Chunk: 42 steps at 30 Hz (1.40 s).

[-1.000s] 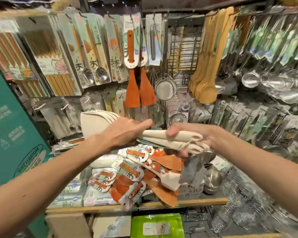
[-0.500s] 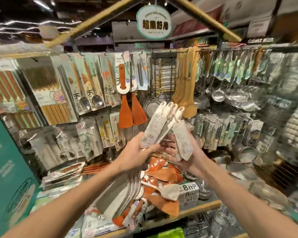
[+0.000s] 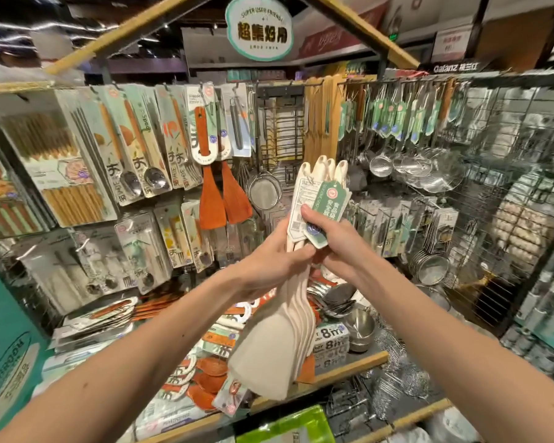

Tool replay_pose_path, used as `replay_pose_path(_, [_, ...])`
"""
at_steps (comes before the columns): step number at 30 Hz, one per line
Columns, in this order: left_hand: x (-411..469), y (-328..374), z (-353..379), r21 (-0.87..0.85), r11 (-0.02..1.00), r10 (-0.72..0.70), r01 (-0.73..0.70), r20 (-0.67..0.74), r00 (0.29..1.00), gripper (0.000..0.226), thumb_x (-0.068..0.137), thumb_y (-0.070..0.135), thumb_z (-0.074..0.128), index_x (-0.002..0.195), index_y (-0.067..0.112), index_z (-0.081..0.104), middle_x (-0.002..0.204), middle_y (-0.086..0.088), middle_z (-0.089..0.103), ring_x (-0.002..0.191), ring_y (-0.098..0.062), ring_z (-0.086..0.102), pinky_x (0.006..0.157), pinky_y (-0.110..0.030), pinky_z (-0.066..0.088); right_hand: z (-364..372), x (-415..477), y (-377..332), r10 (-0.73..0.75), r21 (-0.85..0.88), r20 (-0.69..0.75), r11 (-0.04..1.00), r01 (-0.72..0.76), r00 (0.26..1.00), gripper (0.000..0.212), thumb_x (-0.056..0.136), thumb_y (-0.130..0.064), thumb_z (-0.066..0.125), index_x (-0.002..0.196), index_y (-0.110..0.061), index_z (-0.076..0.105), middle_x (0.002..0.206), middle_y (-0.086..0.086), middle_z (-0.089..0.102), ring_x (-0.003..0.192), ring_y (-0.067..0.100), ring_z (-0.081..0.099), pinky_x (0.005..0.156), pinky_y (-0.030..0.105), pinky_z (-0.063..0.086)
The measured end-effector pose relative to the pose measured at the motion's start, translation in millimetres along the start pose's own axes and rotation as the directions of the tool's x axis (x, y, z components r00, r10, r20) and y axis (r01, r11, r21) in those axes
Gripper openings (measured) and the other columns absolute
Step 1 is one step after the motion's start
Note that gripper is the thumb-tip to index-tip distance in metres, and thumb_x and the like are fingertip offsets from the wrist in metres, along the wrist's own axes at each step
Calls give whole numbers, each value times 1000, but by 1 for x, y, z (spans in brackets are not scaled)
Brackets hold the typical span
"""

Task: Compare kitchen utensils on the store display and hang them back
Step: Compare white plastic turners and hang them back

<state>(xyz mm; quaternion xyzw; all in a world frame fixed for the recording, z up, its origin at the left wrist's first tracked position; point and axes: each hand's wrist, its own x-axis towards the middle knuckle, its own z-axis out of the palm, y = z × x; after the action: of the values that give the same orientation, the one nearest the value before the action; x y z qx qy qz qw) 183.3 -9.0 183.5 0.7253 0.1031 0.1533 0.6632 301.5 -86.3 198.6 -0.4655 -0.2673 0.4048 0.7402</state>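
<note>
The cream spatulas point(image 3: 269, 356), level a second ago, now stand handles-up; left hand point(image 3: 269, 266) grips their handles, right hand point(image 3: 336, 247) pinches the green tag point(image 3: 327, 203), likely readying rehanging
</note>
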Motion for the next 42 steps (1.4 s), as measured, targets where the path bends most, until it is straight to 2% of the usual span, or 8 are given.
replay_pose_path(4, [33,-12,17,36,998,64,-60,-130,990,48,104,6,49,147,23,38,115,-6,67,90,-18,68,78,-34,59,-27,18,-8,10,-71,-5,997,-10,1000,24,91,-20,69,109,-6,71,96,16,75,81,30,68,85,56,47])
replay_pose_path(9, [88,-24,48,160,983,139,-88,-345,928,30,106,23,49,134,31,55,114,5,73,99,-16,72,87,-36,59,-69,52,-23,-50,-29,-53,998,49,997,21,91,-16,69,110,-7,70,88,9,77,68,21,73,55,33,57])
replay_pose_path(13, [140,-32,76,185,982,120,-33,-488,865,34,103,41,48,135,38,56,121,14,70,114,-8,66,102,-43,52,-106,87,-37,-90,5,-106,996,91,990,25,88,-13,72,111,-5,67,91,8,78,79,22,75,65,33,60])
replay_pose_path(19, [204,-31,110,-8,998,48,-67,-609,792,26,107,30,44,131,33,55,115,6,72,106,-10,70,96,-39,57,-150,135,-60,-99,-32,-79,995,96,992,16,88,-15,72,103,-9,70,87,4,78,76,18,75,64,30,58])
replay_pose_path(25, [233,-27,121,30,999,41,-28,-752,658,24,106,37,44,129,40,51,119,10,66,111,-10,65,99,-41,54,-163,170,-67,-135,-70,-59,989,131,989,19,87,-21,74,104,-14,70,86,-1,78,82,18,75,78,36,59])
replay_pose_path(31, [241,-18,96,19,997,55,-69,-818,572,9,106,27,47,108,31,55,96,-4,65,86,-21,69,81,-38,61,-158,193,-71,-244,-180,-45,956,232,969,19,89,-25,72,105,-15,69,90,-4,75,75,3,70,67,18,51])
replay_pose_path(36, [233,-10,65,-39,998,2,-56,-803,596,15,107,25,44,108,15,54,62,3,44,47,-9,39,44,-23,37,-152,206,-67,-196,-226,-48,957,181,979,30,83,-27,78,106,-13,67,96,3,75,85,18,72,80,39,58])
replay_pose_path(42, [222,7,14,-202,976,-136,-77,-849,510,27,109,31,36,114,10,51,61,5,36,43,-6,29,39,-21,26,-149,213,-67,-136,-222,-27,967,127,990,33,80,-17,80,106,-5,62,84,9,72,51,8,66,47,23,52])
